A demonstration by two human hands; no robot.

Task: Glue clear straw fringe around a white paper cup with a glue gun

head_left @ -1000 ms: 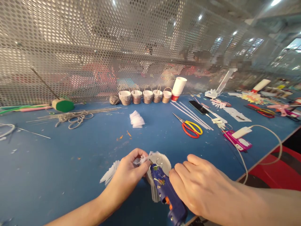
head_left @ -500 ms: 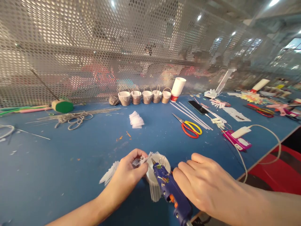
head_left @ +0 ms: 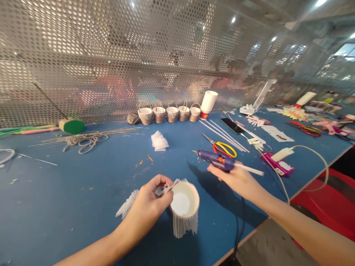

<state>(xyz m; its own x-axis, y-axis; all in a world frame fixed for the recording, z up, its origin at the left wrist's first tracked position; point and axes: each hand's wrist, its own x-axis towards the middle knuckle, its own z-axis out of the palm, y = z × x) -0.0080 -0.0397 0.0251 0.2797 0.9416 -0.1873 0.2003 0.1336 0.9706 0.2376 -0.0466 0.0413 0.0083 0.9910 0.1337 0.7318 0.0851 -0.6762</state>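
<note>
My left hand point(head_left: 154, 203) is closed at the left rim of a white paper cup point(head_left: 191, 195), with bits of pale fringe between thumb and fingers. Thin whitish strips hang down around the cup's outside. In my right hand point(head_left: 235, 177) is a dark blue hot glue gun point(head_left: 215, 158), held above the table to the right of the cup, its nozzle pointing left and a glue stick sticking out of its back. A pile of pale strips point(head_left: 127, 204) lies partly behind my left wrist. Another small stack of white pieces point(head_left: 159, 141) lies farther back.
Several small handled cups point(head_left: 172, 113) line the back beside a stack of paper cups point(head_left: 208, 105). Scissors point(head_left: 224, 147), a phone point(head_left: 232, 125) and a magenta power strip point(head_left: 277, 164) lie to the right. Twine and wires point(head_left: 83, 141) lie left. A cord hangs below the glue gun.
My right hand has lifted the glue gun away from the cup, up and to the right, turning its nozzle leftward. My left hand stays at the cup's rim.
</note>
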